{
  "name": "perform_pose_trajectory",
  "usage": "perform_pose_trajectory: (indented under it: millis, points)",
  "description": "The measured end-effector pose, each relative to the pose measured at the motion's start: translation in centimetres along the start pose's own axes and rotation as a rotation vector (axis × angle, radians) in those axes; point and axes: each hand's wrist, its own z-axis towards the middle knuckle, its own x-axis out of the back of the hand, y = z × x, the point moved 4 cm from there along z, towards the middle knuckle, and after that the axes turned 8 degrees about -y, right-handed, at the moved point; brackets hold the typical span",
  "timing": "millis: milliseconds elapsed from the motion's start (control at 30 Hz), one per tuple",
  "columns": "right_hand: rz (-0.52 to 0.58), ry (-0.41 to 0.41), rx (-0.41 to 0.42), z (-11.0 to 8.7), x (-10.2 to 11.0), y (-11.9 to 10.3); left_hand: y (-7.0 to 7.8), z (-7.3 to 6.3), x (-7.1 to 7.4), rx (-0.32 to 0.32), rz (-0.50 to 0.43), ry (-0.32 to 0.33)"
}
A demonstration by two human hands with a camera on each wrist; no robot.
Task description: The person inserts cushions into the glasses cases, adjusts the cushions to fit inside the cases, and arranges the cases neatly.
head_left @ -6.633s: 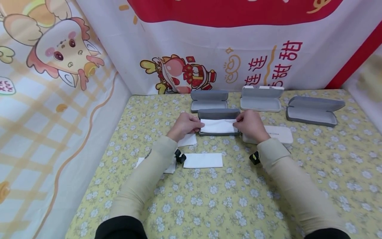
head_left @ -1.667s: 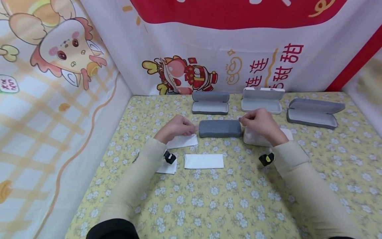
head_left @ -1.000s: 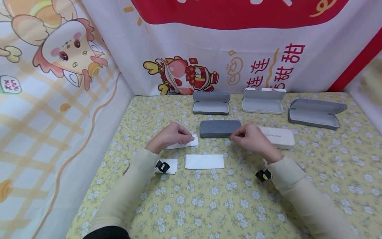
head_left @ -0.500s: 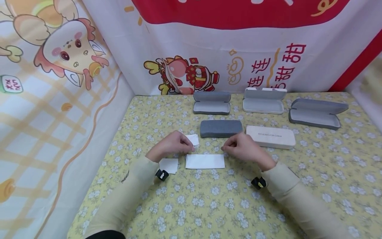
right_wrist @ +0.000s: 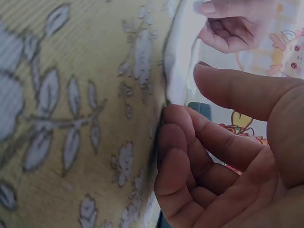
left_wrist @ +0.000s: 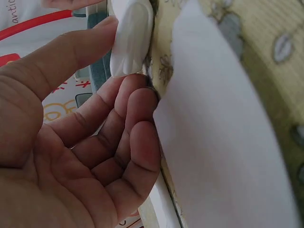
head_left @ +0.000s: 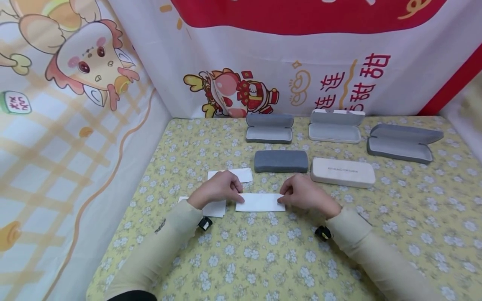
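A folded white cloth (head_left: 260,202) lies on the flowered tablecloth, with one hand at each short end. My left hand (head_left: 218,188) pinches the left end; in the left wrist view its thumb (left_wrist: 102,40) presses on the folded layers and the fingertips are tucked at the edge. At the right end is my right hand (head_left: 304,193), its thumb over the cloth and curled fingers (right_wrist: 173,142) against the edge. Two more white cloths lie beside the left hand: one (head_left: 242,174) behind it and another (head_left: 216,209) partly under the wrist.
Behind the hands sit a closed grey glasses case (head_left: 280,161) and a closed white glasses case (head_left: 342,172). Along the back stand open cases: a grey one (head_left: 269,135), a white one (head_left: 334,132) and another grey one (head_left: 400,149). Printed curtains (head_left: 226,46) border the table.
The grey case, earlier open with a cloth held over it, is now closed. Both hands have left it, come toward the front and taken the ends of the front cloth.
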Motion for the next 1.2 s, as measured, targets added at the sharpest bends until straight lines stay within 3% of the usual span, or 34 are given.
perform_pose_trajectory:
  millis: [200,433,600,767,1000,1200]
  points:
    - [-0.095,0.031,-0.049,0.7,-0.4,0.2,0.0,0.6,-0.6,-0.006,0.076,-0.025]
    - [-0.094,0.023,-0.09,1.1,-0.6,0.4,0.6,0.4,-1.1,-0.033,0.114,-0.045]
    - [-0.063,0.041,-0.031,0.9,-0.5,0.6,0.9,0.2,-0.9,-0.037,0.098,-0.042]
    - [-0.025,0.053,-0.005,0.8,-0.4,0.6,0.8,0.2,-0.9,-0.015,0.023,-0.064]
    - [-0.113,0.004,-0.026,1.1,-0.8,0.2,0.7,0.3,-1.1,-0.009,0.003,-0.102]
    - [-0.147,-0.037,-0.029,1.0,-1.2,-0.2,0.7,0.2,-1.0,0.025,-0.017,-0.082]
